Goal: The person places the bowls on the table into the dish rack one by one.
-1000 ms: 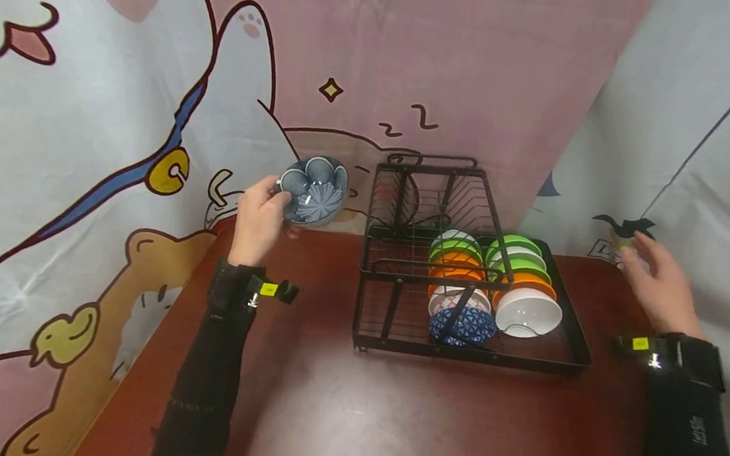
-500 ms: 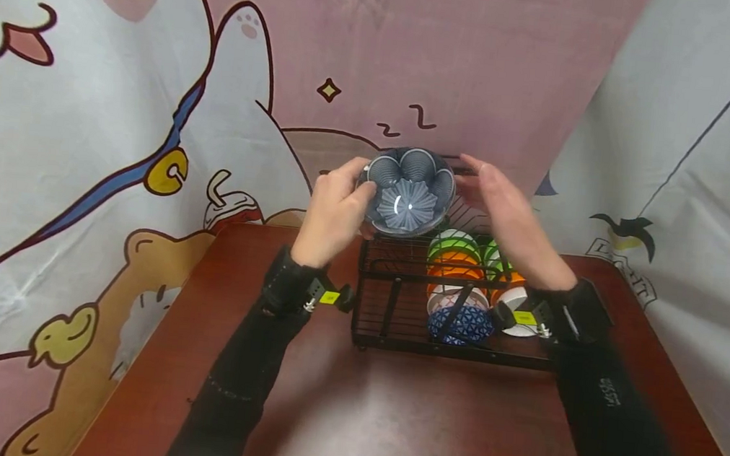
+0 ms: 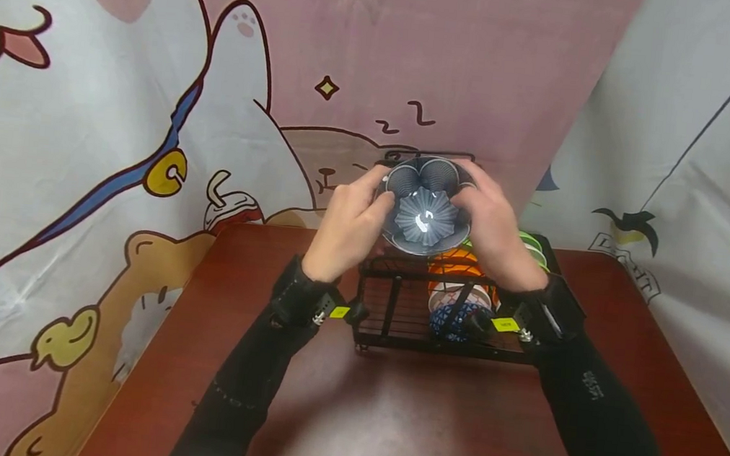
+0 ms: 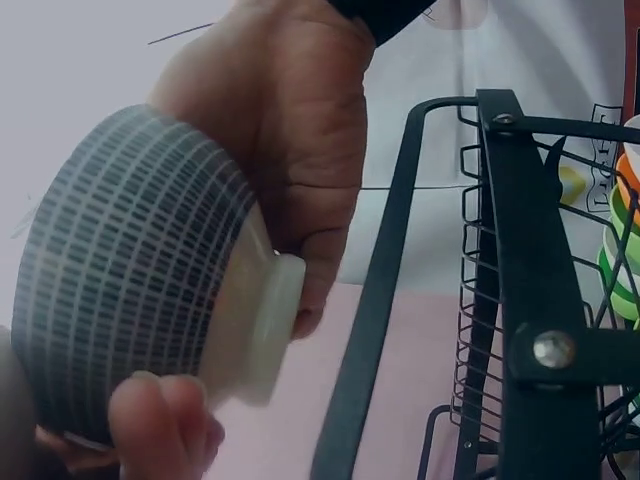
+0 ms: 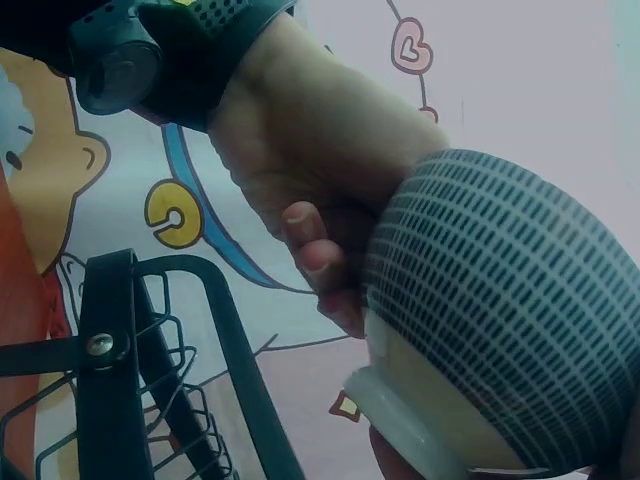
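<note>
A grey-blue patterned bowl [image 3: 426, 219] is held up above the upper tier of a black dish rack [image 3: 390, 310], its inside turned toward the head camera. My left hand [image 3: 351, 219] grips its left rim, thumb inside and fingers behind. On the opposite rim my right hand [image 3: 498, 229] grips it, thumb over the edge. The left wrist view shows the bowl's checked outer wall [image 4: 140, 270] and pale foot ring, with fingers around it. From the right wrist view, the same bowl [image 5: 510, 310] appears tilted, curled fingers against its side.
Several stacked bowls stand in the rack's lower tier: orange ones [image 3: 453, 268], a blue patterned bowl [image 3: 451, 321] in front, and green ones [image 3: 535, 250] behind my right hand. The rack stands on a red-brown table [image 3: 389, 404], against a cartoon-printed cloth [image 3: 483, 64].
My left hand has carried the bowl rightward from left of the rack to above it. My right hand has come in from the far right and taken hold of the other rim.
</note>
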A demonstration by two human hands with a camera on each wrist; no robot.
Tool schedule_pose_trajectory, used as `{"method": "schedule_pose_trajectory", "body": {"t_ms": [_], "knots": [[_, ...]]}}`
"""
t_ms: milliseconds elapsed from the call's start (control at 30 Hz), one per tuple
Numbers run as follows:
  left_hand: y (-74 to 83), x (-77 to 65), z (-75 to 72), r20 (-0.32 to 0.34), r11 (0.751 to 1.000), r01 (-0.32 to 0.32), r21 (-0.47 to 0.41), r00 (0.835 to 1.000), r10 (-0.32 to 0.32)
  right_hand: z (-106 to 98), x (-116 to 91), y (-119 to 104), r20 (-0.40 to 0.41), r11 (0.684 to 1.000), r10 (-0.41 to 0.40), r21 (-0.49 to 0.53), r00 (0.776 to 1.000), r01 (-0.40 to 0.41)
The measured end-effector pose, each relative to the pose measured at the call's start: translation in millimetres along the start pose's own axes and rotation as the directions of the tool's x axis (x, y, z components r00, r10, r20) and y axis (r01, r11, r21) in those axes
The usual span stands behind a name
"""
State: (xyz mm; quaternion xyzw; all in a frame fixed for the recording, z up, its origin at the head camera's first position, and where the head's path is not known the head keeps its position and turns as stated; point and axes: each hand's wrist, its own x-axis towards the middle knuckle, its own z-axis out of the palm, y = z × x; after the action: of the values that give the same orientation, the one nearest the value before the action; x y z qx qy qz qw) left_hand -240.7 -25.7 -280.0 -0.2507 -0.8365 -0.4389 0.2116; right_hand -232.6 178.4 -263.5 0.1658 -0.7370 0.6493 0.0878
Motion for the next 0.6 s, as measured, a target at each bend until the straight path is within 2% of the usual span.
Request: {"method": "schedule_pose_trajectory", "body": {"t_ms": [67, 167, 233, 300, 367, 433, 500, 600], "knots": [[-1.3, -1.7, -0.3, 0.019, 0.999, -0.024, -0.036, 1.000, 0.024, -6, -2, 0, -0.040, 1.000, -0.009, 0.004, 0.999, 0.010], [-8.0, -5.7, -3.9, 0.024, 0.995, -0.056, -0.087, 0.998, 0.059, -22, -5, 2, -0.099, 0.990, -0.018, 0.134, 0.995, 0.031], [-18.8, -8.5, -8.8, 0.006, 0.992, -0.054, -0.110, 0.998, 0.055, -39, -7, 5, -0.138, 0.963, -0.028, 0.261, 0.990, 0.063], [-36.5, -12.3, -15.3, -0.028, 0.994, -0.026, -0.105, 0.999, 0.023, -58, -11, 10, -0.174, 0.917, -0.026, 0.387, 0.984, 0.092], [-62.3, -18.3, -21.8, -0.053, 0.995, 0.030, -0.094, 0.998, -0.035, -79, -16, 16, -0.206, 0.877, -0.016, 0.467, 0.978, 0.113], [-96.0, -27.7, -27.4, -0.067, 0.993, 0.104, -0.059, 0.992, -0.108, -100, -21, 24, -0.231, 0.851, 0.000, 0.510, 0.973, 0.121], [-137.6, -42.9, -29.5, -0.054, 0.985, 0.171, -0.016, 0.984, -0.172, -119, -26, 34, -0.234, 0.810, 0.016, 0.572, 0.972, 0.125], [-201.8, -74.6, -27.9, -0.009, 0.967, 0.253, 0.032, 0.967, -0.253, -146, -34, 50, -0.226, 0.743, 0.027, 0.657, 0.974, 0.132]]}}
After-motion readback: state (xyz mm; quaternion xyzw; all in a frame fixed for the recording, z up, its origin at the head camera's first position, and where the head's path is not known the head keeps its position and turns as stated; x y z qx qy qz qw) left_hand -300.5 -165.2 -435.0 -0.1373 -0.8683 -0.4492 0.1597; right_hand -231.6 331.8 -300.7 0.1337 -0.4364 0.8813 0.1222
